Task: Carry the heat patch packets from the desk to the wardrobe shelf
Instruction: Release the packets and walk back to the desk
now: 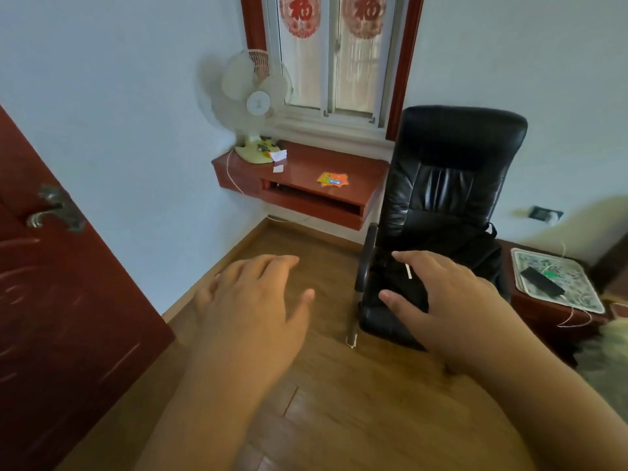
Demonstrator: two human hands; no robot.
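Note:
Orange and yellow heat patch packets [333,179] lie in a small pile on the red wall-mounted desk [360,171] under the window, well ahead of me. My left hand [253,304] is held out palm down over the wooden floor, fingers apart and holding nothing. My right hand [441,297] is also stretched forward, fingers spread, empty, in front of the black chair. Both hands are far short of the desk. No wardrobe shelf is in view.
A black office chair [448,185] stands right of the desk. A white fan [253,107] and paper scraps [278,155] sit on the desk's left end. A red door [51,266] is at my left. A low red cabinet with a patterned mat [557,283] is at right.

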